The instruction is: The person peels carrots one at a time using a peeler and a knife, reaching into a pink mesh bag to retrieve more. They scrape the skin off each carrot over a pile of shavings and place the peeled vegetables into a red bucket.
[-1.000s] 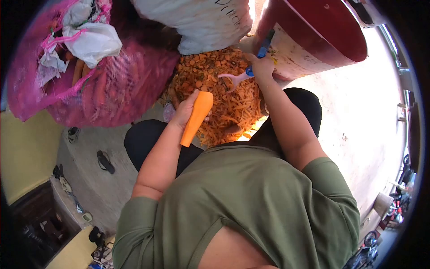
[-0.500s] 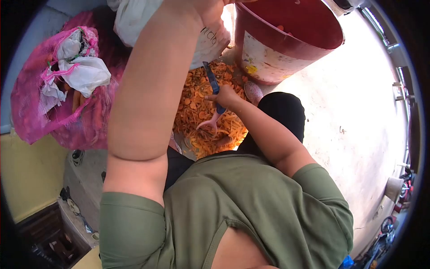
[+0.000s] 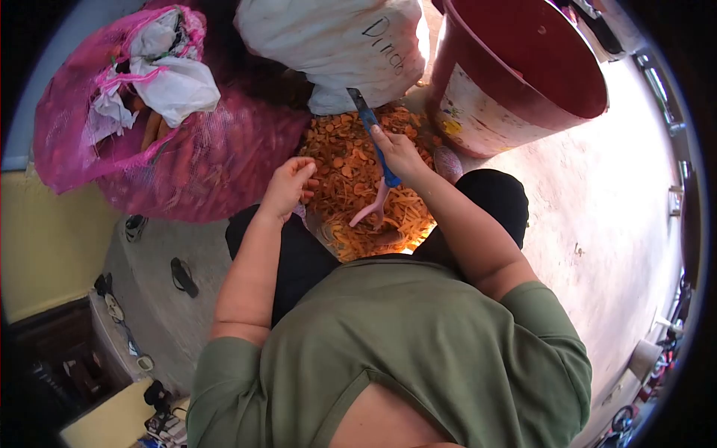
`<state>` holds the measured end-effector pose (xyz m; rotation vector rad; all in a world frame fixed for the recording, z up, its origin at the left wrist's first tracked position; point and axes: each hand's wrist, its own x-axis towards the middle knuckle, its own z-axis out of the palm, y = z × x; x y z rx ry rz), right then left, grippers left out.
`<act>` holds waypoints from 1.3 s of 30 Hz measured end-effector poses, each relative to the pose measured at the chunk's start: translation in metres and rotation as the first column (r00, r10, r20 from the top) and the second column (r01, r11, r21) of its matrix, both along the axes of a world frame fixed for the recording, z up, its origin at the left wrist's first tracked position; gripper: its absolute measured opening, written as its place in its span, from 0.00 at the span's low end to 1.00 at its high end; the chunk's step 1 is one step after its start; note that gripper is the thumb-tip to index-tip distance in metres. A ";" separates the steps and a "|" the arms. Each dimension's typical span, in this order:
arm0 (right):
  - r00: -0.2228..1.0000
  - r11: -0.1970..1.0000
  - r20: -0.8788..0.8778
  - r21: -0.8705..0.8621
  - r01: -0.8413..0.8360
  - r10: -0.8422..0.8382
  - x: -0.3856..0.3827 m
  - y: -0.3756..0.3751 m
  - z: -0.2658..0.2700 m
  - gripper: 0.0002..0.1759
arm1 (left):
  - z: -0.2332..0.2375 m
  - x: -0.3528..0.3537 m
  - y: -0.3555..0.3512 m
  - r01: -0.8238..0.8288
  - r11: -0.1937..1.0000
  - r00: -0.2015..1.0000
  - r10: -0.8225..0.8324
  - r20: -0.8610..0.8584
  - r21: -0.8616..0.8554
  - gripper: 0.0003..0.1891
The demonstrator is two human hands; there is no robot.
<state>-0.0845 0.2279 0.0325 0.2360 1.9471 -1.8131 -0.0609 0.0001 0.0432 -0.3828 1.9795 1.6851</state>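
My right hand (image 3: 405, 160) is closed around a peeler (image 3: 388, 176), a long blue shaft with a dark far end and a pink forked head pointing down toward my lap. It hovers over a pile of orange carrot peelings and slices (image 3: 347, 160) heaped between my legs. At the pile's left side is my left hand (image 3: 290, 187), fingers curled in and thumb against the forefinger; I cannot tell what is in it. Left of that hand lies a pink mesh sack (image 3: 202, 175) full of carrots, with white plastic at its mouth.
A large dark red bucket (image 3: 515, 93) stands beyond the pile on the right. Behind the pile sits a white sack (image 3: 336, 45) with handwriting. A black flip-flop (image 3: 183, 277) lies on the floor at left. Pale concrete floor (image 3: 597, 201) stretches to the right.
My left arm has come down from near the bucket's rim, and its hand is now beside the peelings. My right hand still holds the peeler. The view has shifted slightly.
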 end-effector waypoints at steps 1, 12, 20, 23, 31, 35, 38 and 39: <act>1.000 1.000 0.026 0.021 -0.012 0.012 0.000 -0.003 0.001 0.27 | -0.012 0.002 -0.008 -0.027 1.000 0.999 0.027 0.037 -0.004 0.14; 0.997 0.997 0.002 -0.012 -0.074 0.074 -0.010 -0.032 -0.002 0.23 | -0.033 -0.008 -0.023 0.047 0.980 0.999 -0.052 -0.017 -0.192 0.13; 0.992 0.991 0.019 0.037 -0.129 0.128 -0.020 -0.039 -0.006 0.21 | -0.004 -0.044 -0.055 -0.123 0.972 0.898 0.024 -0.440 -0.199 0.11; 0.989 0.990 0.042 -0.035 -0.137 0.138 -0.023 -0.034 -0.008 0.17 | 0.044 -0.096 -0.122 -0.569 0.725 0.572 0.009 -0.820 -0.388 0.10; 0.987 0.986 -0.053 -0.065 -0.156 0.153 -0.031 -0.030 -0.004 0.09 | 0.057 -0.180 -0.298 -0.293 -0.114 0.924 -0.291 -0.250 -0.949 0.19; 0.992 0.996 -0.089 -0.029 -0.090 0.087 -0.035 -0.030 -0.005 0.09 | 0.058 -0.195 -0.323 -0.250 -0.160 0.945 -0.255 -0.204 -0.955 0.23; 0.994 0.999 -0.100 -0.033 -0.040 0.037 -0.037 -0.028 -0.010 0.10 | 0.077 -0.173 -0.299 -0.651 -0.188 0.759 -0.162 -0.630 -0.736 0.23; 0.996 0.999 -0.085 -0.045 -0.018 0.014 -0.036 -0.028 -0.011 0.10 | 0.087 -0.162 -0.277 -0.770 -0.129 0.638 -0.178 -0.749 -0.625 0.23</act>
